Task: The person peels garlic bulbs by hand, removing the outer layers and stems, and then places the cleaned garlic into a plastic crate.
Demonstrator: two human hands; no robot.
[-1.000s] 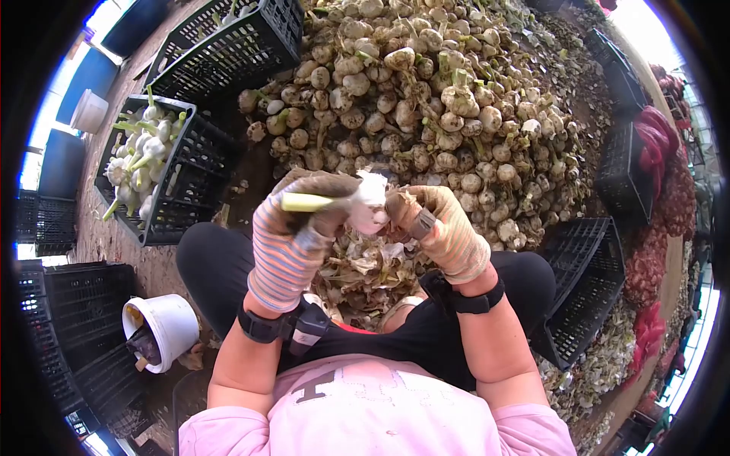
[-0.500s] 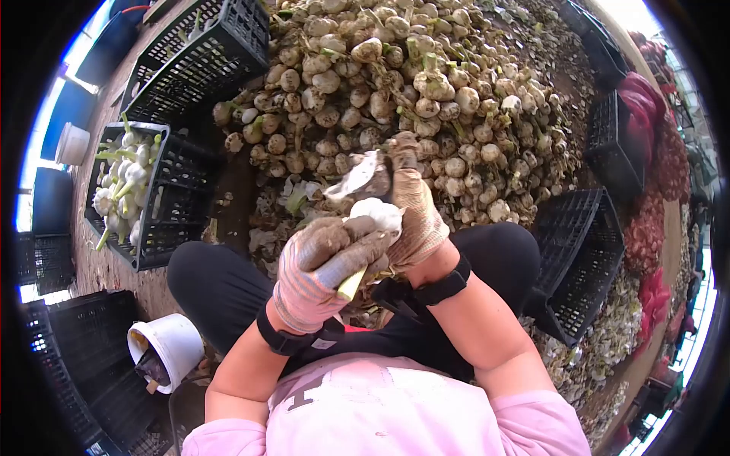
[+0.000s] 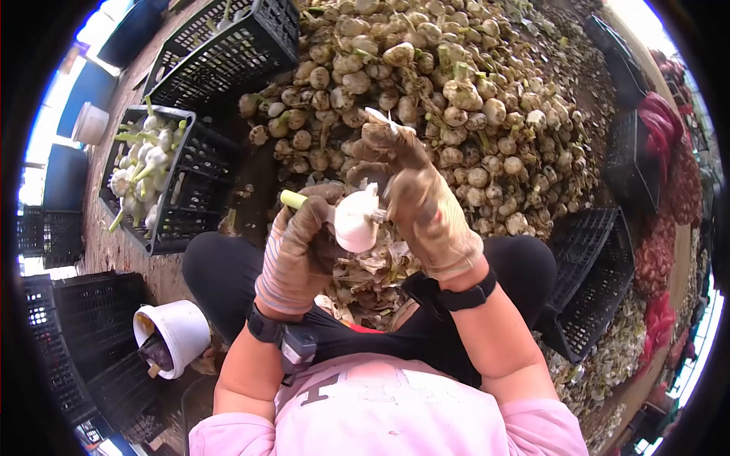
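A peeled garlic bulb (image 3: pixel 356 220) is held in front of the seated person, above the lap, with its long axis running left to right: the cut green stem (image 3: pixel 293 200) points left and the white, smooth, rounded head lies to the right, between the two hands. The left hand (image 3: pixel 298 247), in a striped, soil-stained knit glove, is closed around the stem and the near side of the bulb. The right hand (image 3: pixel 411 194), in a similar dirty glove, touches the bulb's right side with its lower fingers, while a thin papery strip of skin (image 3: pixel 378 116) is pinched at its raised fingertips, farther away. Both hands are thus closed, the left on the bulb, the right on the peel. Below the bulb a loose heap of dry, curled husks (image 3: pixel 374 267) lies between the knees. Beyond it, a large pile of unpeeled garlic (image 3: pixel 456 99), earthy and knobbly, fills the far ground. To the left, a black plastic crate (image 3: pixel 194 186) holds cleaned white bulbs with green stems, and a white bucket (image 3: pixel 176 334) stands near the left.
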